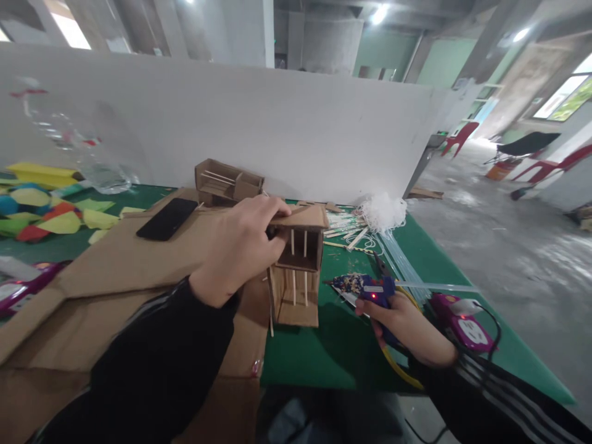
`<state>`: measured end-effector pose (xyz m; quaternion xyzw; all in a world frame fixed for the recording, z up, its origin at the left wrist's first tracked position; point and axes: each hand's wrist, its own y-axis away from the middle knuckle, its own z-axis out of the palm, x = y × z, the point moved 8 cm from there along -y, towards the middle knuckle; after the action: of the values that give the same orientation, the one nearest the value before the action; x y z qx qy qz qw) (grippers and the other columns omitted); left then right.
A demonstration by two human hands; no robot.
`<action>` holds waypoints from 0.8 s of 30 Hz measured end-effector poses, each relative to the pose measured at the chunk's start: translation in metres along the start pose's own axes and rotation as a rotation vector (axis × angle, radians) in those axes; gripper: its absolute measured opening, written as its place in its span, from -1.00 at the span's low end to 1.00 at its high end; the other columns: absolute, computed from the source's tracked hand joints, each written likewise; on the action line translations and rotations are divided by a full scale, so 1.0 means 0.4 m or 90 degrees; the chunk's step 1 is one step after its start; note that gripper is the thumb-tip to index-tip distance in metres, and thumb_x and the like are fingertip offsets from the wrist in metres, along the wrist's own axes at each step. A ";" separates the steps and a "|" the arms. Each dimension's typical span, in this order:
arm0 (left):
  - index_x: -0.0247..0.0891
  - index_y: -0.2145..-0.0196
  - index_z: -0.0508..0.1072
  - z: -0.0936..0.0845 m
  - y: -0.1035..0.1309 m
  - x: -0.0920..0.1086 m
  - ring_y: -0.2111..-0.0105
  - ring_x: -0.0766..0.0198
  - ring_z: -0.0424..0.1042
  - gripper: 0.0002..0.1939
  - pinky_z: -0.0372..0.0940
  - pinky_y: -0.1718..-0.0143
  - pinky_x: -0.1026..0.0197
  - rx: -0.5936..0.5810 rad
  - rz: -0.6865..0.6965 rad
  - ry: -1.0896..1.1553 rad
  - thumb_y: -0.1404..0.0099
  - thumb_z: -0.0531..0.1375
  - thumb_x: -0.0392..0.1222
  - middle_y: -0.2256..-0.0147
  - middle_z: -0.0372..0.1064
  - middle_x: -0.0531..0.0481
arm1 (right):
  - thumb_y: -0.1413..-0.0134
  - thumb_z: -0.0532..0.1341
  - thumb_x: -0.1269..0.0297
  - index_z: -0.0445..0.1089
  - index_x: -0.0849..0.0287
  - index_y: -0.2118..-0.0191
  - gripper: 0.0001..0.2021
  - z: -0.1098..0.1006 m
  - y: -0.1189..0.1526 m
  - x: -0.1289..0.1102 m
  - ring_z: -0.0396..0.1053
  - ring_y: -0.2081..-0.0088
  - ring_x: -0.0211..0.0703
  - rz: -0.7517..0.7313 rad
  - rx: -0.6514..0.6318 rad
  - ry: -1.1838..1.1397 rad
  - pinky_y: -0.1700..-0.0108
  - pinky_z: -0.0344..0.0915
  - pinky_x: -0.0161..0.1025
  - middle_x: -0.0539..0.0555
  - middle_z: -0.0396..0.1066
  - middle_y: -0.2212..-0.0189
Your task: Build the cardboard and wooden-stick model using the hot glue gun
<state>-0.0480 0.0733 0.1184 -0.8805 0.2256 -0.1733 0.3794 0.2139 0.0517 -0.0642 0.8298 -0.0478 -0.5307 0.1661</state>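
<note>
My left hand (247, 240) is closed around the upper left of a small two-level cardboard model (298, 316), its fingertips at the roof flap. Thin white sticks stand upright in both openings of the model. In my right hand (407, 320) is a blue hot glue gun (379, 291) with a small red light, its nozzle pointing left toward the model but apart from it. A long clear glue stick (439, 287) sticks out of its back. Crusted bits cover the front of the gun. The fingers around the gun's handle are partly hidden.
Flat cardboard (185, 259) carries a black phone (167, 219). Behind stands another cardboard model (226, 179). Glue sticks (404, 265), white stringy material (382, 211) and a purple power strip (462, 324) lie right. Plastic bottles (104, 169) and coloured paper pieces (60, 219) are left.
</note>
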 end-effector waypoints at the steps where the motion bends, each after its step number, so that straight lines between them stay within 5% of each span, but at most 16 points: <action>1: -0.12 0.22 0.44 0.007 -0.014 -0.012 0.22 0.04 0.51 -0.74 0.34 0.22 0.09 -0.029 -0.023 -0.006 -0.10 0.20 -0.35 0.22 0.54 0.01 | 0.01 0.29 -0.10 0.43 0.17 0.42 -0.62 -0.010 0.005 -0.004 0.25 0.72 -0.28 0.004 0.009 -0.002 0.65 0.24 -0.33 -0.10 0.26 0.74; 7: -0.06 0.21 0.50 0.125 -0.065 -0.078 0.36 0.05 0.49 -0.81 0.25 0.36 0.14 -0.231 -0.105 0.010 -0.18 0.22 -0.13 0.38 0.52 0.03 | 0.07 0.32 -0.15 0.40 0.16 0.44 -0.59 -0.047 0.032 -0.008 0.26 0.68 -0.26 0.027 0.038 -0.002 0.61 0.26 -0.30 -0.07 0.28 0.72; 14: -0.12 0.19 0.46 0.292 -0.015 -0.095 0.43 0.13 0.45 -0.77 0.20 0.42 0.18 -0.453 -0.084 0.023 -0.19 0.12 -0.14 0.35 0.51 -0.02 | 0.10 0.31 -0.22 0.39 0.15 0.52 -0.53 -0.055 0.048 0.004 0.26 0.66 -0.24 0.002 0.044 0.030 0.57 0.27 -0.27 -0.03 0.28 0.72; 24: -0.10 0.12 0.44 0.348 0.074 -0.093 0.46 0.09 0.42 -0.68 0.10 0.49 0.17 -0.621 -0.106 0.004 -0.26 0.05 0.02 0.37 0.50 -0.04 | 0.01 0.31 -0.15 0.40 0.16 0.45 -0.58 -0.045 0.074 0.023 0.26 0.59 -0.25 0.002 -0.076 0.045 0.51 0.30 -0.29 -0.05 0.30 0.66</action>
<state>-0.0206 0.1571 0.0005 -0.9698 0.2107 -0.0800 -0.0929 0.2368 0.0257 -0.0558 0.8364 -0.0116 -0.5027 0.2182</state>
